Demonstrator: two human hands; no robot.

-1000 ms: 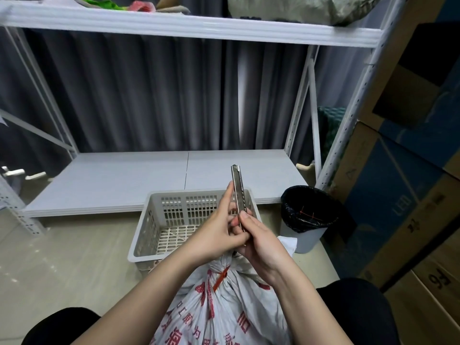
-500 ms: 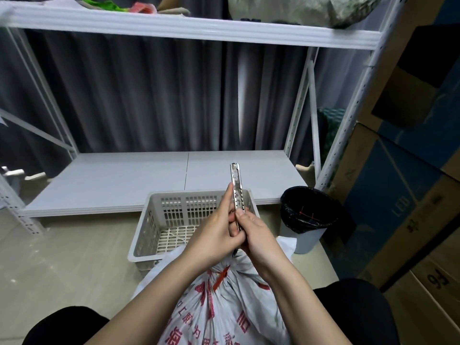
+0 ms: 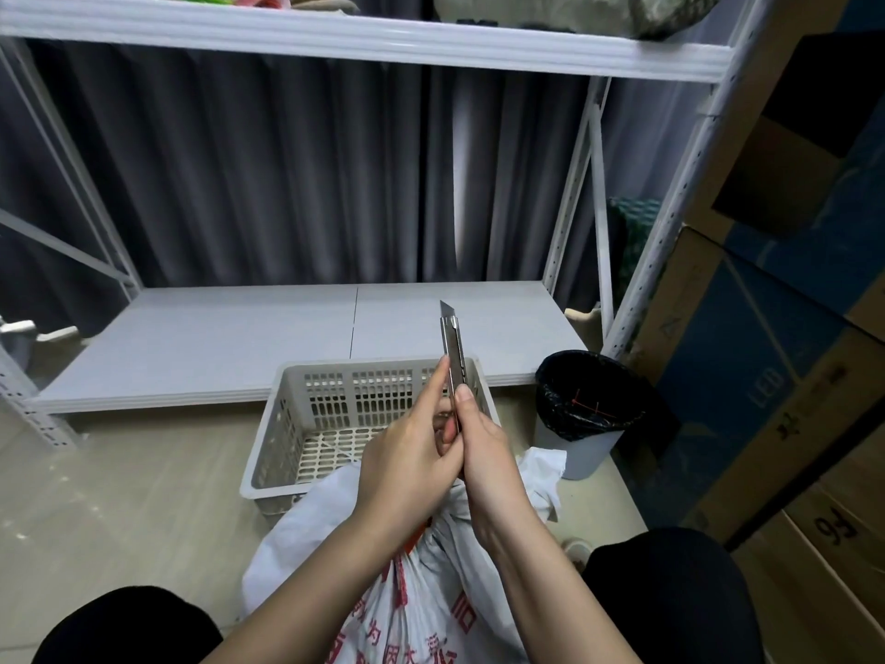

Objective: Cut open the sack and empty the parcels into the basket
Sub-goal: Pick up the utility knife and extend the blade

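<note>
A white metal shelving rack (image 3: 364,35) fills the far side, its low shelf board (image 3: 239,337) running just behind the basket, with grey curtains (image 3: 268,174) hanging behind it. Stacked cardboard boxes (image 3: 785,376) stand along the right side. On the tiled floor (image 3: 105,491), between the person's knees, sits the white sack (image 3: 431,611) with red printing, its neck bunched and closed under the hands. The pale slotted basket (image 3: 287,424) rests on the floor touching the sack's far side, near the shelf board's front edge. A bin lined with a black bag (image 3: 582,409) stands just right of the basket. The left hand (image 3: 407,462) and right hand (image 3: 488,452) both curl around a metal utility knife (image 3: 452,347), held upright above the sack's neck, a short blade tip showing at its top.
</note>
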